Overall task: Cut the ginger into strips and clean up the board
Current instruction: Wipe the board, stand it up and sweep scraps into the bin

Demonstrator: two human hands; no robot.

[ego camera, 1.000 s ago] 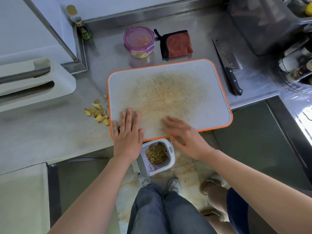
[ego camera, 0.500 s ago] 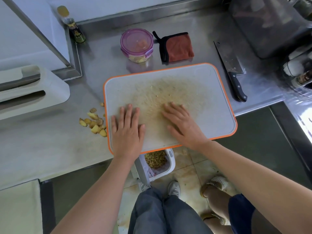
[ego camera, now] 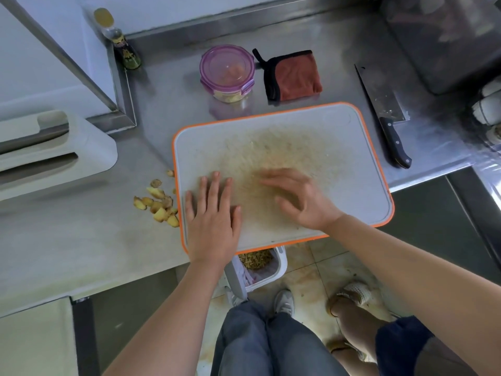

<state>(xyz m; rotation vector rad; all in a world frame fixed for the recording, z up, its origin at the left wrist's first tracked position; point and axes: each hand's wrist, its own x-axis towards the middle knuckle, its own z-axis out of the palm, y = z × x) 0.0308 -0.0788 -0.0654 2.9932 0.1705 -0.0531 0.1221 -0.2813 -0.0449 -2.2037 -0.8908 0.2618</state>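
Board [ego camera: 360, 185]: white w/ orange rim, lies on the steel surface [ego camera: 67, 240]. Its near edge overhangs the surface's front edge. Ctr of board carries a tan stain and a few tiny bits; no large pieces on it.

My left hand [ego camera: 212, 221]: flat, palm down, fingers straight and close together, pressing the board's near-left corner. Holds nothing.

My right hand [ego camera: 298, 199]: on the board just right of the left hand, over the near part of the stain. Fingers spread and lightly bent, tips toward the left. Blurred, so contact w/ the board can't be confirmed; nothing seen in its grip.

Ginger chunks [ego camera: 158, 203]: small heap on the surface at the board's left edge, nearest ones touching the rim. Ginger strips [ego camera: 254, 260]: inside a white bin [ego camera: 280, 264] on the floor, directly under the board's overhanging edge, partly hidden by it.

Knife [ego camera: 385, 112]: cleaver, flat on the surface right of the board, apart from it, black handle toward me.

Behind the board: round tub w/ purple lid [ego camera: 227, 69], closed, some pale contents at the bottom; folded rust-red cloth [ego camera: 294, 74] w/ black trim just right of it. Dark bottle [ego camera: 119, 40] at far left by a metal frame.
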